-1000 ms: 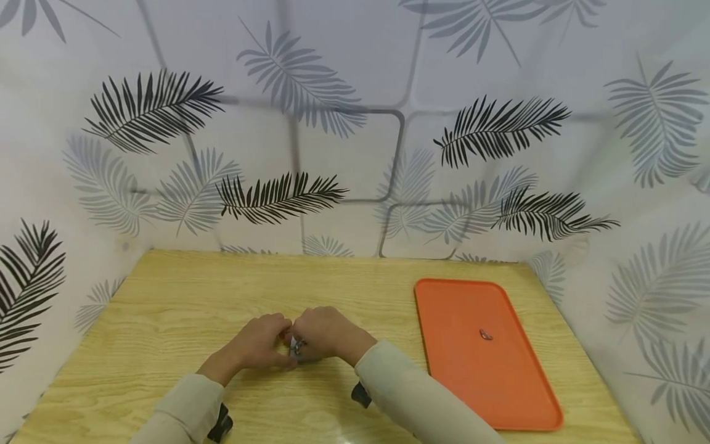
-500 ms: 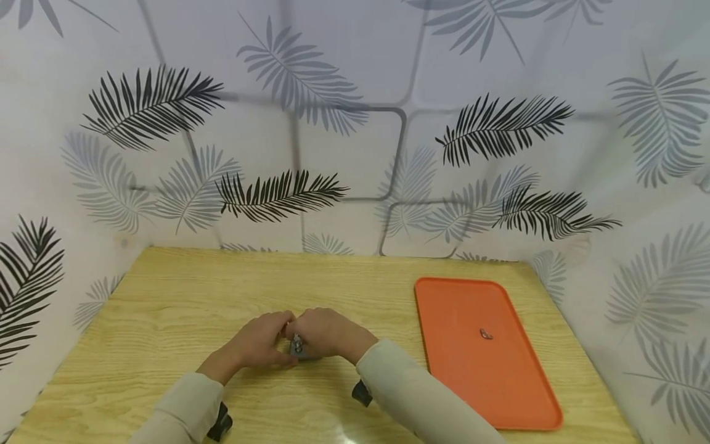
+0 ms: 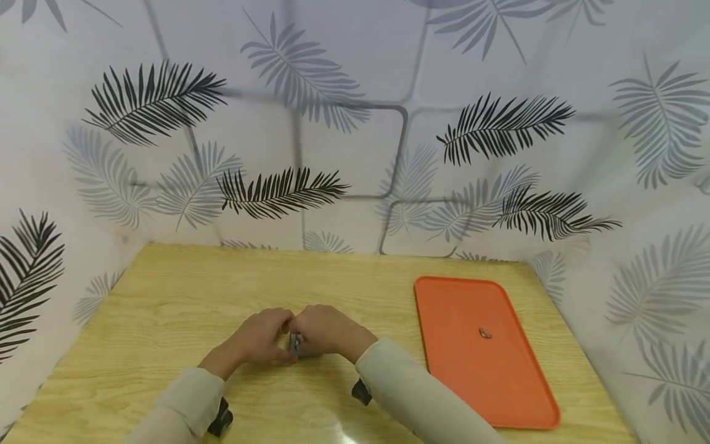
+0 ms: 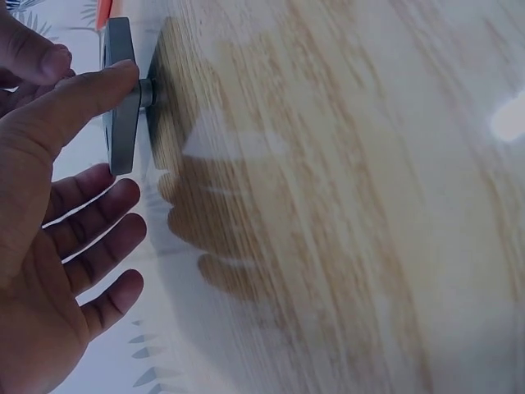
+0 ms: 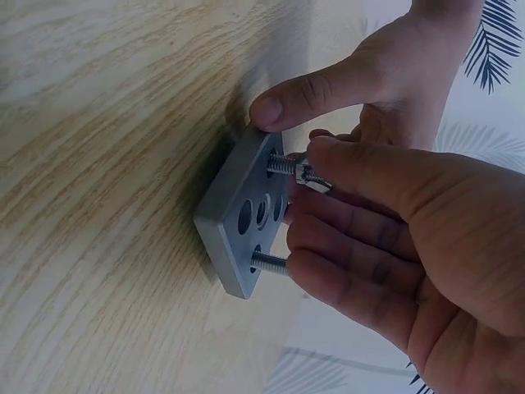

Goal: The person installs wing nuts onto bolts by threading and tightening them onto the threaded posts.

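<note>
A grey metal plate [image 5: 238,217] with several holes lies just above the wooden table, two threaded bolts [image 5: 269,263] standing out of it. My left hand [image 3: 261,338] holds the plate by its edge, the thumb [image 4: 90,90] laid across one face and the other fingers loosely spread beyond it. My right hand [image 3: 327,330] pinches a small shiny nut [image 5: 310,174] on one bolt between thumb and index finger. Its remaining fingers curl near the second bolt's end. In the head view both hands cover much of the plate [image 3: 302,349].
An orange tray [image 3: 477,382] lies at the right of the wooden table [image 3: 183,296], with a small metal piece [image 3: 485,333] on it, too small to identify. Leaf-patterned cloth [image 3: 344,148] hangs behind and at the sides.
The fingers of my right hand have shifted slightly around the nut. My left hand keeps its hold on the plate, and the tray piece stays put.
</note>
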